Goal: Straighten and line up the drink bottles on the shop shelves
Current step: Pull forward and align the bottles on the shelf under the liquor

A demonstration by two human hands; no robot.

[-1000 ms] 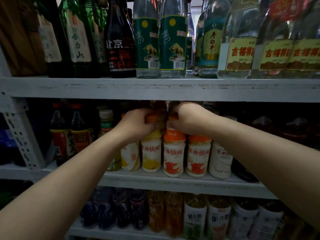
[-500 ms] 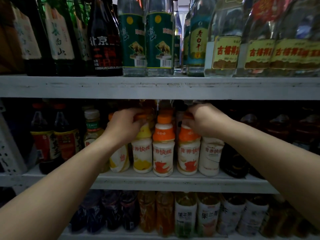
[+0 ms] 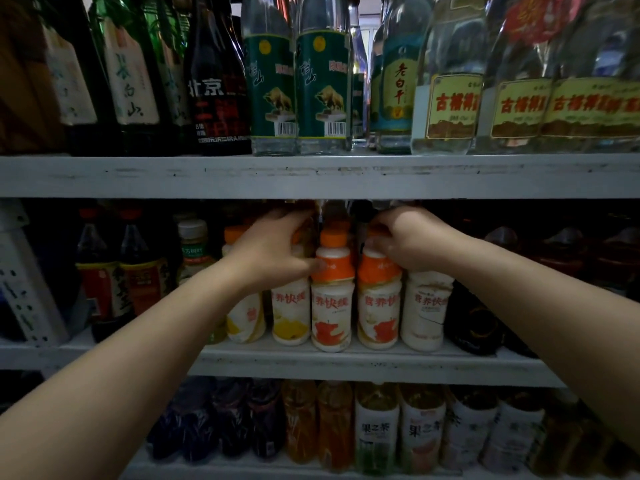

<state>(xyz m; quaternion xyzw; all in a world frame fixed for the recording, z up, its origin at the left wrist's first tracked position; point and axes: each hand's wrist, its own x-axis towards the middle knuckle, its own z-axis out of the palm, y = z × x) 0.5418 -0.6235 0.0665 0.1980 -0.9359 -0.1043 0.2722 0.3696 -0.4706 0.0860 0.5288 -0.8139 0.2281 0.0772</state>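
Note:
A row of small white milk-drink bottles stands at the front of the middle shelf (image 3: 346, 367). My left hand (image 3: 273, 252) curls round the top of the yellow-labelled bottle (image 3: 290, 315), its thumb touching the orange-collared bottle (image 3: 333, 306) beside it. My right hand (image 3: 408, 242) grips the neck of the second orange-collared bottle (image 3: 379, 306); its cap is hidden by my fingers. A plain white bottle (image 3: 426, 311) stands just right of it, and another yellow-labelled one (image 3: 246, 318) stands left, partly behind my forearm.
Tall liquor bottles (image 3: 323, 84) line the upper shelf (image 3: 311, 176), which hangs low over my hands. Dark sauce bottles (image 3: 100, 271) and a green-capped jar (image 3: 193, 249) stand left. Juice and tea bottles (image 3: 377, 427) fill the lower shelf. A white perforated upright (image 3: 24, 289) stands far left.
My left hand slid lower on the yellow-labelled bottle, its thumb now against the orange-collared one. My right hand stays on the second orange-collared bottle. The view shifted slightly.

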